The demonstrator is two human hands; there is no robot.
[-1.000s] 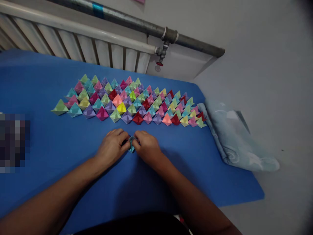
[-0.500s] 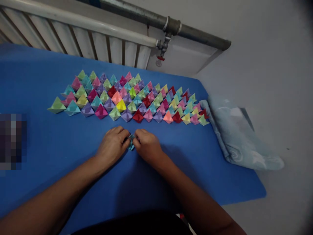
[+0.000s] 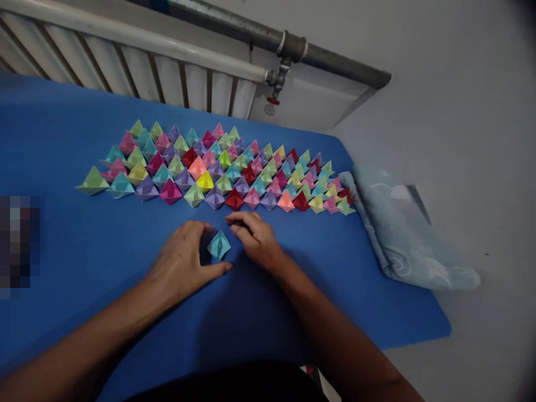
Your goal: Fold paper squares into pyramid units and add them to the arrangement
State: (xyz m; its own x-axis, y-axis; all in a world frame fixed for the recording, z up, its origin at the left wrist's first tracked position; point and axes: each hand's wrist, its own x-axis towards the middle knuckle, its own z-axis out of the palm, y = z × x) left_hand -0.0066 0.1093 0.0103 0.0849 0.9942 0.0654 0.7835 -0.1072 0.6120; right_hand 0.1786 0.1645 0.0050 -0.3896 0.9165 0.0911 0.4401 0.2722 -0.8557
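A small teal folded paper boat (image 3: 219, 245) sits on the blue surface in front of me, its pointed middle facing up. Around its left side my left hand (image 3: 186, 257) is open, thumb below the boat and fingers above it; whether a fingertip touches the paper, I cannot tell. Just right of the boat, my right hand (image 3: 253, 234) is open and apart from it, with thumb and index finger a little separated. Beyond both hands stand rows of folded paper boats in many colours, among them a magenta boat (image 3: 171, 191) and a dark red boat (image 3: 234, 198).
The blue tabletop (image 3: 104, 251) runs back to a white radiator (image 3: 196, 92) with a grey pipe (image 3: 234, 28) and a red-handled valve (image 3: 273, 101). On the right lies a folded pale blue cloth (image 3: 410, 240). A pixelated patch covers something at the left edge.
Both hands have let go of the teal paper boat and spread apart from it. The left hand has opened wide; the boat now shows whole. The view has shifted slightly.
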